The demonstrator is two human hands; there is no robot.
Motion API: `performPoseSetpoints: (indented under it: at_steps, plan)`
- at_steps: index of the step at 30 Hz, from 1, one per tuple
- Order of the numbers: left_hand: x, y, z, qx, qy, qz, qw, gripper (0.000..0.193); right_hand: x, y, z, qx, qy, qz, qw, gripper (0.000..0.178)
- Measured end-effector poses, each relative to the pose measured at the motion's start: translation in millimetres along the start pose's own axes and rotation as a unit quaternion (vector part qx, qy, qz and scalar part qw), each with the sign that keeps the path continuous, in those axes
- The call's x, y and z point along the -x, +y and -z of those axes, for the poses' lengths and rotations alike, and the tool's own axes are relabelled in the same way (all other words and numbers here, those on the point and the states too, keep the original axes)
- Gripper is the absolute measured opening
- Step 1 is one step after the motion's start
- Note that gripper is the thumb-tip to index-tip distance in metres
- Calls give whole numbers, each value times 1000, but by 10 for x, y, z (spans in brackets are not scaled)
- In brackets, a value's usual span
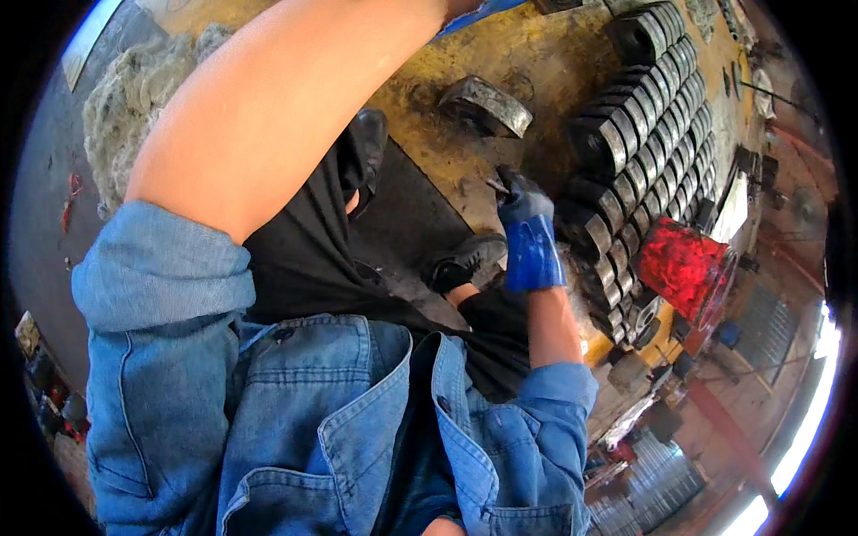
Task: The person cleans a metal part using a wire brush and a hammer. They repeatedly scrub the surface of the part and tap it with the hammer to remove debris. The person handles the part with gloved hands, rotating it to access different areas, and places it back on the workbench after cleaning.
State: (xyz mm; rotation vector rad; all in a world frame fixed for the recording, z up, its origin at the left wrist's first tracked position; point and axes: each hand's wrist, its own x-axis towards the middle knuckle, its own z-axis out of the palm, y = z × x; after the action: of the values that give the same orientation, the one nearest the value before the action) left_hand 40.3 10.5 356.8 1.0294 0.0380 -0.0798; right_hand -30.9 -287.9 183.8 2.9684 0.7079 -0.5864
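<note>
My right hand (523, 210), in a glove with dark fingers and a blue cuff, is held low over the yellow-stained surface. Its fingers are closed, and a small greyish tip pokes out by them; what it is I cannot make out. Just beyond that hand lies a single thick, curved dark metal piece (487, 105) with a shiny edge, apart from the fingers. To the right rises a stack of similar metal pieces (643, 134) in stepped rows. My left forearm (286, 107) crosses the upper left; only the blue glove cuff (478, 12) shows, the hand itself being outside the picture.
A red container-like object (679, 266) stands beside the stack on the right. Pale tangled fibre (125, 116) is heaped at the left. My dark shoes (465, 261) are on the floor below. Corrugated metal sheets (657, 478) lie at the lower right.
</note>
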Motion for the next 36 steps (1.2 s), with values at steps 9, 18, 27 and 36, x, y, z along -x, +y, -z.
performPoseSetpoints:
  at_steps: [9, 18, 27, 36]
  plan:
    - [-48, -38, -52, 11, -13, 3, 1000, 33, -193, 190, 110, 11, -31, -2, 999, 41]
    - [-48, -45, -56, 0, -7, 22, 1000, 34, -384, 121, 258, 40, -58, 33, 997, 38]
    - [-243, -92, -84, 17, -23, 69, 997, 35, -593, 47, 577, 22, -140, -13, 990, 31]
    - [-359, -1491, 53, -462, -340, 142, 807, 50, -406, -58, 208, -17, -101, -30, 994, 28]
